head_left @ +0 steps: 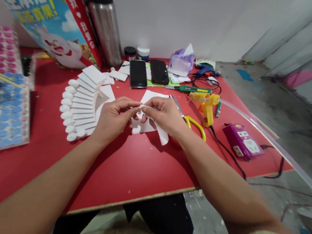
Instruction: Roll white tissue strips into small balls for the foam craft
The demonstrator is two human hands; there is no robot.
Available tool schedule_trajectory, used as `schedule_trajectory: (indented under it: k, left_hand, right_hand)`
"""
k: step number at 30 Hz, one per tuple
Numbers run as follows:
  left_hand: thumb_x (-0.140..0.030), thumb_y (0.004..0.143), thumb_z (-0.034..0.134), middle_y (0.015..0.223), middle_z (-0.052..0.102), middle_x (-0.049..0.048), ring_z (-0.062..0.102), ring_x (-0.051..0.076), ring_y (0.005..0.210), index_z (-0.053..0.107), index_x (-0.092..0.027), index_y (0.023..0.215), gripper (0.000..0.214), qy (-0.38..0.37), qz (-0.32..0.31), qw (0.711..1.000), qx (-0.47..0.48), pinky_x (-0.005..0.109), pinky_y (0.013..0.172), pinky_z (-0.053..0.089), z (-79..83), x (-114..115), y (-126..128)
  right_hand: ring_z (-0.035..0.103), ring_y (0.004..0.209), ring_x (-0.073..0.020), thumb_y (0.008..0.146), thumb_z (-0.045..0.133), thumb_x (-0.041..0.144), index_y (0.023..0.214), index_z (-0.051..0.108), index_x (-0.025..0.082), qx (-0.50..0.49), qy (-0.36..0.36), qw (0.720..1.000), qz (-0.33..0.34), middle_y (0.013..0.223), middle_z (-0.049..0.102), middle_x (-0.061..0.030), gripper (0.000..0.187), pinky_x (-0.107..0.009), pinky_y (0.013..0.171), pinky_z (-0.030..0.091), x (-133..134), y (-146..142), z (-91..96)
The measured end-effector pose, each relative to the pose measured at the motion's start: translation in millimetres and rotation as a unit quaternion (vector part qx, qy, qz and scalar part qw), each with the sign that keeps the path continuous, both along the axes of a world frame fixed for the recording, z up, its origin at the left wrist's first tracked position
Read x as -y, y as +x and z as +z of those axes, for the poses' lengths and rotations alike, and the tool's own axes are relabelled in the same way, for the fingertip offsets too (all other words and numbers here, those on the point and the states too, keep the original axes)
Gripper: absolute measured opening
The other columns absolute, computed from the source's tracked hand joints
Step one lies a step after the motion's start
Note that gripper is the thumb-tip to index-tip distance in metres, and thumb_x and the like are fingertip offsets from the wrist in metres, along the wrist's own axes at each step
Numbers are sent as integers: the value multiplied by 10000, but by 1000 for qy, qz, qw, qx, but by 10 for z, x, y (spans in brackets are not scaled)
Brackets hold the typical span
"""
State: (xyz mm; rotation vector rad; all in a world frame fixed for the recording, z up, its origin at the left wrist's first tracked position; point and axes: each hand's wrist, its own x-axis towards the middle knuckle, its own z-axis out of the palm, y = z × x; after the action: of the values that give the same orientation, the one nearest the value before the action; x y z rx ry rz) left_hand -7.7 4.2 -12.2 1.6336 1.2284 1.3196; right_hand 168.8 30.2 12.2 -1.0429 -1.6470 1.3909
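Both hands meet over the red table, pinching a white paper strip [161, 135] whose loose end hangs down to the right. My left hand [116, 117] is closed on the strip's rolled end between thumb and forefinger. Opposite it, my right hand [163, 114] grips the same strip, fingers curled. Beneath them lies a white sheet [143, 127], partly covered. To the left stands a fan of white strips [84, 102], with several white paper rolls [67, 102] along its outer edge. Yellow-handled scissors [196, 126] lie by my right wrist, partly hidden behind it.
A yellow glue gun [207, 106] with a long clear stick stands at right, near a purple power socket [242, 141]. Behind are two phones [138, 74], a green cutter [195, 90], tissues [181, 63] and a steel flask [106, 23]. Blue rolls [5, 113] fill a left tray.
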Motion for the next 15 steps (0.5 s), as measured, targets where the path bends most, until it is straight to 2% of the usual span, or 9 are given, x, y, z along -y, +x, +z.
schedule_trajectory:
  k: [3,7,11,13,15]
  left_hand:
    - [-284,880,745,884,697,28,639,109,635,821,-213,948,124,-11,-15,1000,2,221,524,494,-10,-20,-19]
    - [-259,881,751,893,700,28,644,112,722,822,-213,892,86,56,3,998,-42,229,669,526,-6,-5,-4]
    - [-258,908,716,888,696,29,642,124,757,814,-215,902,107,84,19,994,-67,233,682,517,-2,17,17]
    - [-255,908,709,906,702,36,656,140,821,806,-215,901,105,89,25,993,-71,238,713,525,-5,14,15]
    - [-262,902,710,951,707,45,665,151,855,793,-210,896,98,79,33,994,-61,241,709,532,-15,1,2]
  right_hand:
    - [544,405,-61,890,639,206,782,647,127,9,6,1000,6,661,719,-29,134,-167,403,423,0,8,-2]
    - [577,401,-78,898,604,176,797,649,128,14,3,1000,2,642,712,-22,120,-171,390,449,36,-11,-14]
    - [635,437,-110,901,602,156,768,651,139,39,32,998,-23,626,699,-20,143,-189,421,506,79,-43,-8]
    - [673,486,-137,912,628,174,775,652,140,17,-13,1000,-22,674,718,-40,143,-231,470,566,68,-34,13]
    - [714,562,-173,947,643,253,809,654,136,-43,-117,992,9,742,742,-75,182,-313,565,634,20,4,37]
